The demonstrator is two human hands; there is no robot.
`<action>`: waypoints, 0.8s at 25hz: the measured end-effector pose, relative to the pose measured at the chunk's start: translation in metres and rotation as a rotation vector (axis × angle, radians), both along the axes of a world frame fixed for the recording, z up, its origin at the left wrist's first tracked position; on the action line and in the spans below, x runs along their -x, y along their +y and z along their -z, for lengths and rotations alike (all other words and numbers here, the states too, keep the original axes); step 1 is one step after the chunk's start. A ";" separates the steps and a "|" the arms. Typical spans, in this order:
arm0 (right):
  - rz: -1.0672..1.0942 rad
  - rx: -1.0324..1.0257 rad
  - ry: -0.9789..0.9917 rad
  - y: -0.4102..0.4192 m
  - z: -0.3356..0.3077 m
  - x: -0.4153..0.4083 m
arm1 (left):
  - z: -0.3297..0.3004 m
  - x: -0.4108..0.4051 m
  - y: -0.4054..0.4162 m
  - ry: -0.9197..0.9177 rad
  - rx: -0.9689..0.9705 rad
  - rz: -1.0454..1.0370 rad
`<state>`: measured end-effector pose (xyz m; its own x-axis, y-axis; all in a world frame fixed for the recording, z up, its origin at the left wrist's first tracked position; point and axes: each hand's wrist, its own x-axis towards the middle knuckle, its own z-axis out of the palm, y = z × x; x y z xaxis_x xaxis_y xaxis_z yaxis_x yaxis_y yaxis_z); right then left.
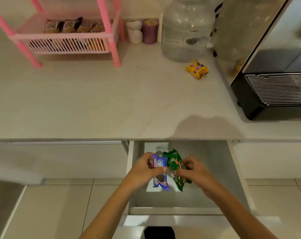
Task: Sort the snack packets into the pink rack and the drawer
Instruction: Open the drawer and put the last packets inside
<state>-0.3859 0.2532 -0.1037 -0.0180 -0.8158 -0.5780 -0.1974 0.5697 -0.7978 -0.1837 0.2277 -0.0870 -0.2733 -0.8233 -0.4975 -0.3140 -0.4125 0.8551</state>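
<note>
Head view: left hand (142,168) clamped on blue packet (161,173), right hand (194,171) clamped on green packet (176,167), both over open drawer (215,169). Yellow packet (197,69) alone on desk (94,100), near water jug (185,28). Brown packets (72,25) in pink rack (60,38).

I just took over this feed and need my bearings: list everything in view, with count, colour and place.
pink rack: one, pink, counter back left
brown packets: several, brown, rack's upper basket
lower basket packets: count unclear, mixed colours, behind slats
white container: one, right of rack
purple cup: one, holds sticks, beside white container
water jar: one, clear, counter back
yellow packet: one, on counter by jar
appliance: one, steel and black, counter right
drawer: one, open, below counter
blue packet: one, left hand, over drawer
green packet: one, right hand, over drawer
left hand: grips blue packet
right hand: grips green packet
</note>
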 end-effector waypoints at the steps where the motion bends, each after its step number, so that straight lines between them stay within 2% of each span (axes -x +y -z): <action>1: -0.080 -0.080 0.078 -0.005 0.010 0.003 | 0.015 0.001 -0.001 -0.114 -0.013 0.068; 4: -0.317 -0.245 0.322 -0.025 0.047 0.005 | 0.059 0.012 -0.017 -0.432 -0.051 0.283; 7: -0.498 -0.342 0.404 -0.042 0.087 -0.008 | 0.094 0.032 -0.031 -0.640 -0.084 0.507; 12: -0.531 -0.504 0.374 -0.042 0.136 -0.029 | 0.140 0.048 -0.042 -0.834 -0.140 0.729; 15: -0.462 -0.545 0.312 -0.036 0.151 -0.033 | 0.156 0.045 -0.045 -0.847 -0.260 0.795; 20: -0.513 -0.558 0.256 -0.034 0.155 -0.039 | 0.157 0.039 -0.043 -0.940 -0.256 0.872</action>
